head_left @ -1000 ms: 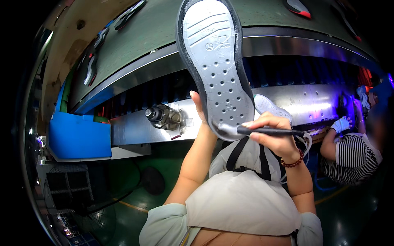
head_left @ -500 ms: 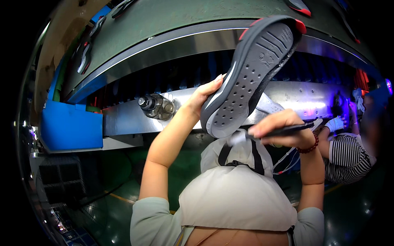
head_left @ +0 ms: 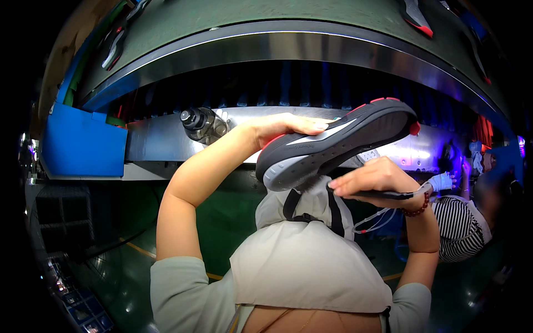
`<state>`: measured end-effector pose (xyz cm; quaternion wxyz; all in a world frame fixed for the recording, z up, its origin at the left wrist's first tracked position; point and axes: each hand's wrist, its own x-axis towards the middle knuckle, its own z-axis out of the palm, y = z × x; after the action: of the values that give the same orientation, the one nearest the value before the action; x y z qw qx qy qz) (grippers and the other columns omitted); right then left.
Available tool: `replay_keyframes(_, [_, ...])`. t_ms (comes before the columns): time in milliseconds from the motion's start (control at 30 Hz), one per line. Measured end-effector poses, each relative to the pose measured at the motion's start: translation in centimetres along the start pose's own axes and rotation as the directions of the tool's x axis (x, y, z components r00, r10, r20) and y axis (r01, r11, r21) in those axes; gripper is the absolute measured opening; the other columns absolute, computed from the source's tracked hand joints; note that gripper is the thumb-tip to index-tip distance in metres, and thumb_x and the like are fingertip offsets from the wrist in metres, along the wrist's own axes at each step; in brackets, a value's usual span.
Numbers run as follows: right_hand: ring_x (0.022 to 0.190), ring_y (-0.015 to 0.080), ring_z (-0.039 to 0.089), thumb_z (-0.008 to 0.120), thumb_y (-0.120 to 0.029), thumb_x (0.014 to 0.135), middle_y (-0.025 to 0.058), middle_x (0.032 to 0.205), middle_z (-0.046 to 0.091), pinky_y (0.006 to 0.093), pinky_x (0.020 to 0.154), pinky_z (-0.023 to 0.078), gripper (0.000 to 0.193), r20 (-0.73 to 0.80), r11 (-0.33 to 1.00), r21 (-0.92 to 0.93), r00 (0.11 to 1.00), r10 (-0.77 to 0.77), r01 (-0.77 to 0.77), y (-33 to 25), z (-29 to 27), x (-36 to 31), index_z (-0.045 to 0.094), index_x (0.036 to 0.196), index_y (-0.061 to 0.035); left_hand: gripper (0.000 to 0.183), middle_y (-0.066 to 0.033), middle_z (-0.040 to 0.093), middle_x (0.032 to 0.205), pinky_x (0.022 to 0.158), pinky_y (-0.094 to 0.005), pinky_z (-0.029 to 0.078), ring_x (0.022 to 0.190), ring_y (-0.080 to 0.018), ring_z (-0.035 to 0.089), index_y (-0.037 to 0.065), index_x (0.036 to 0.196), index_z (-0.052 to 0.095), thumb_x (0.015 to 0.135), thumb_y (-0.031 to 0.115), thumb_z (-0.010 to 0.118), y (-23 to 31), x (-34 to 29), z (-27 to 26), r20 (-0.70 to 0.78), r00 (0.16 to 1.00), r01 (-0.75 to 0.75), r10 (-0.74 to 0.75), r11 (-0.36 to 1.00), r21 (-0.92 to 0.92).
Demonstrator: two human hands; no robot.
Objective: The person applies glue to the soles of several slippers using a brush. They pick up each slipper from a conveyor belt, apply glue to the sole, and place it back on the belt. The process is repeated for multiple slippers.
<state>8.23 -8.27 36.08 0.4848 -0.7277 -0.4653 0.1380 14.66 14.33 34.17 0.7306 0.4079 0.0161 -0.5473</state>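
My left hand [head_left: 288, 126] grips a shoe sole [head_left: 344, 137] by its heel-side edge, thumb along the near sidewall. The sole is dark grey with a lighter grey bottom and red trim; it is tilted, its bottom turned partly toward me. In my right hand [head_left: 375, 180] is a brush with a slim black handle [head_left: 388, 195], held between thumb and fingers. Its dark bristles [head_left: 312, 183] are at the sole's lower edge; whether they touch cannot be made out. A red beaded bracelet [head_left: 417, 206] circles my right wrist.
Beyond my hands runs a green conveyor belt [head_left: 250, 16] with a metal edge, carrying several soles, one grey and red [head_left: 416, 19]. A glass bottle with a black cap [head_left: 204, 125] stands on the metal ledge [head_left: 161, 139]. At right, a co-worker's gloved hand [head_left: 442, 181] is near.
The sole has swung from steeply raised to a flatter, sideways slant, its bottom turned more downward. My left hand now grips it from above. The brush has shifted slightly left along its edge.
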Motion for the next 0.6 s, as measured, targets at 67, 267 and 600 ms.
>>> replay_keyframes(67, [0.072,0.0192,0.064,0.065,-0.005,0.070,0.0114,0.087,0.064,0.0227,0.055,0.046,0.013,0.004,1.000,0.026,1.000,-0.004,0.004,-0.3,-0.4,-0.1,0.064,0.083,-0.0044,0.046,-0.0129,0.058,0.102,0.078,-0.0279,0.046,0.086,-0.0164,0.058,0.001,0.115,0.049,0.076,0.024,0.061,0.0,-0.7,-0.3,-0.060,0.996,0.066,-0.070,0.996,-0.066])
replay_keyframes(267, [0.072,0.0184,0.062,0.064,-0.002,0.067,0.0069,0.092,0.064,0.0232,0.056,0.044,0.019,0.039,0.981,-0.195,0.999,0.013,-0.005,-0.9,-0.1,-0.5,0.062,0.085,-0.0076,0.040,-0.0120,0.061,0.095,0.073,-0.0279,0.047,0.079,-0.0164,0.060,0.004,0.106,0.056,0.075,0.028,0.062,-0.2,-1.2,-1.0,-0.132,0.987,0.095,-0.095,0.995,-0.003])
replay_keyframes(600, [0.067,0.0168,0.062,0.067,-0.001,0.065,0.0079,0.090,0.064,0.0236,0.050,0.040,0.021,-0.006,0.951,-0.310,1.000,-0.028,0.024,-1.8,1.1,-1.8,0.062,0.084,-0.0068,0.051,-0.0123,0.057,0.105,0.082,-0.0339,0.044,0.091,-0.0220,0.056,0.007,0.115,0.051,0.074,0.035,0.061,0.5,-3.4,0.4,-0.249,0.968,0.062,-0.034,0.992,0.106])
